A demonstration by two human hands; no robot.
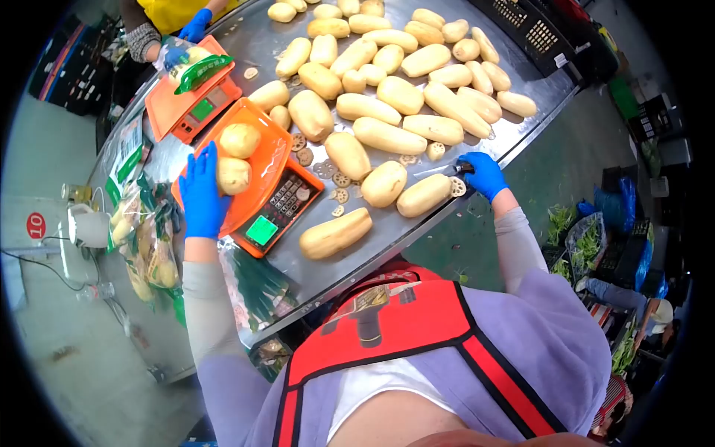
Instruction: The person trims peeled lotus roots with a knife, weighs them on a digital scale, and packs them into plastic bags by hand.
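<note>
My left hand, in a blue glove, lies at the near-left edge of an orange scale tray with its fingers stretched out. Two short lotus root pieces sit in the tray, right beside the fingers. The scale's keypad and green display face me. In my right hand, also blue-gloved, is the dark handle of a knife, its blade pointing left over the table. Close to the knife lie a whole lotus root and a cut slice.
Many peeled lotus roots cover the metal table, with slices among them. Across the table, another person's gloved hand holds a green-printed bag on a second orange scale. A black crate stands at the far right.
</note>
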